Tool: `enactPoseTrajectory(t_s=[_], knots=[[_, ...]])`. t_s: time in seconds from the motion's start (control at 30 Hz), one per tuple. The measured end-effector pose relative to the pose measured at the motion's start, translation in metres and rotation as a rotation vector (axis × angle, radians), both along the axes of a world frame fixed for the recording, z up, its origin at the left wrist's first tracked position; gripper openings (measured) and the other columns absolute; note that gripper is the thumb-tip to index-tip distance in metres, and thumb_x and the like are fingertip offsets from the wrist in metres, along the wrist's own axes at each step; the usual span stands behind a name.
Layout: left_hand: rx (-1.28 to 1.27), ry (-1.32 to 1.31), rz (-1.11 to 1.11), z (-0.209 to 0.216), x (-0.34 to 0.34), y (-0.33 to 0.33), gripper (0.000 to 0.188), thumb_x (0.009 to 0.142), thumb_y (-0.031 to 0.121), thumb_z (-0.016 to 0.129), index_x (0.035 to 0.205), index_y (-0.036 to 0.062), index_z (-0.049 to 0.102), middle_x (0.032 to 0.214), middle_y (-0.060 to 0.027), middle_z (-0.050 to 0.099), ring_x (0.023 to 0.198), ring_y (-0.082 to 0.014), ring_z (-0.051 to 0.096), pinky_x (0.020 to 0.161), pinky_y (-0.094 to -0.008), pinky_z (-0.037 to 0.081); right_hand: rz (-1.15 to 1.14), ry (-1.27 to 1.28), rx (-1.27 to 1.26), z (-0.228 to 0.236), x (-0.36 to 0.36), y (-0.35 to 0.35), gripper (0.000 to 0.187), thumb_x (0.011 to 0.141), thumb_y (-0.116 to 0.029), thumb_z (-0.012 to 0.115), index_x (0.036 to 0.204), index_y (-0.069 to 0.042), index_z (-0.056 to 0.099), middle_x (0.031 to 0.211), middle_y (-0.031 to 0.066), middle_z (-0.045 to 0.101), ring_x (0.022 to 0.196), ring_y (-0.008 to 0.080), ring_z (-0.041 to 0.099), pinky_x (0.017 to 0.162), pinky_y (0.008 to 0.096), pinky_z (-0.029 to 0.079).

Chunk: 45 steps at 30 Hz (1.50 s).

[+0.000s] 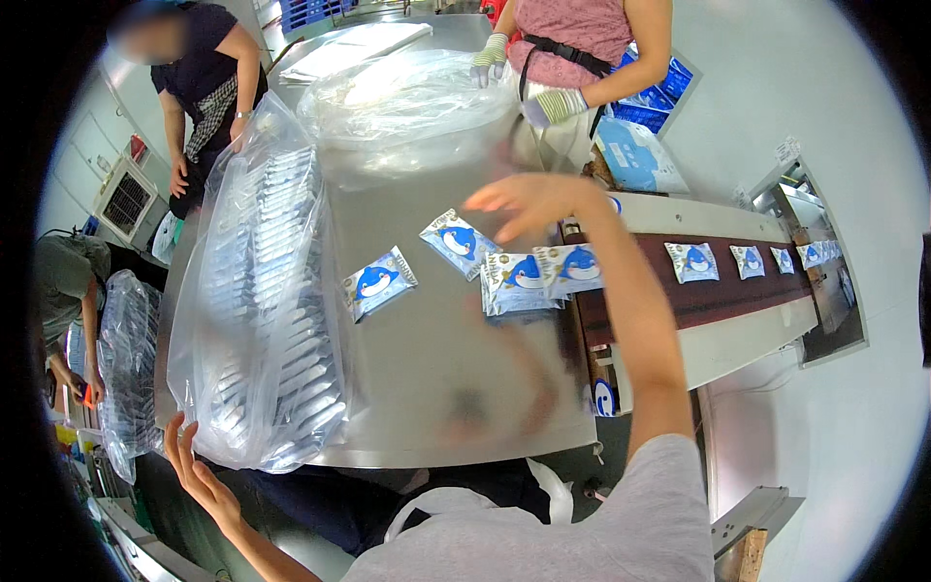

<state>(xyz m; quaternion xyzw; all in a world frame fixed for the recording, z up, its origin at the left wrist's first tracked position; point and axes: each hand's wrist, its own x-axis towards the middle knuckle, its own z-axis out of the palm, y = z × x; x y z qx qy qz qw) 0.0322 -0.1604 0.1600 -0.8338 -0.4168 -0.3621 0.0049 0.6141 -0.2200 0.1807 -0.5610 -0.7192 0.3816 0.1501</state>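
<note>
My right hand reaches over the metal table with its fingers stretched out and apart, holding nothing. Just below it lies a small blue-and-white packet with a whale picture. A second loose packet rests farther left. Several more form an overlapping pile beside the belt's end, and one packet overhangs from the belt onto them. My left hand is spread beside the near left corner of a large clear plastic bag, which holds rows of stacked packets. Whether its fingertips touch the bag I cannot tell.
A dark red conveyor belt on the right carries several spaced packets. Clear plastic bags lie at the table's far end. A gloved co-worker stands there; another touches the full bag's far end. A second filled bag sits at far left.
</note>
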Motion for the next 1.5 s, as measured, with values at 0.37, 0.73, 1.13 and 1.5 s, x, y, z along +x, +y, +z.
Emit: enactPoseTrajectory(t_s=[0.37,0.73,1.13,1.5], knots=[[-0.068,0.13,-0.066,0.037,0.026,0.05,0.031,0.094,0.027,0.048,0.105,0.0013,0.06,0.129,-0.0164,0.048,0.124,-0.0318,0.042,0.103,-0.0452,0.032,0.046,-0.456,-0.591,-0.123,0.001,-0.007,0.086,0.051,-0.052,0.081,0.11,0.007,0.058,0.106,0.0194,0.063,0.092,0.029,0.062,0.079,0.0355,0.049],[-0.43,0.702,0.26,0.011,0.017,0.155,0.062,0.077,0.034,0.067,0.122,-0.0025,0.048,0.11,-0.027,0.058,0.103,-0.0427,0.056,0.087,-0.0444,0.046,-0.364,-0.679,0.201,-0.107,-0.155,-0.116,0.095,0.054,-0.029,0.082,0.132,0.001,0.037,0.117,0.0215,0.05,0.107,0.0349,0.048,0.094,0.0483,0.036],[-0.669,-0.51,0.06,0.048,-0.011,0.151,0.015,0.079,0.016,0.061,0.073,0.0029,0.064,0.053,0.0061,0.045,0.042,-0.0032,0.037,0.04,-0.0212,0.025,-0.36,1.446,0.099,0.001,-0.297,0.115,0.052,0.063,-0.016,0.08,0.106,-0.001,0.053,0.093,0.0083,0.062,0.085,0.0174,0.062,0.072,0.0325,0.05],[-0.47,-0.926,-0.07,0.07,-0.01,0.147,0.01,0.086,0.015,0.058,0.082,0.006,0.058,0.067,0.0076,0.043,0.058,-0.0005,0.035,0.051,-0.0164,0.023,0.144,-0.571,0.603,-0.018,-0.44,0.167,0.082,0.059,-0.034,0.079,0.125,0.002,0.048,0.112,0.0192,0.054,0.106,0.0291,0.05,0.089,0.0453,0.037]])
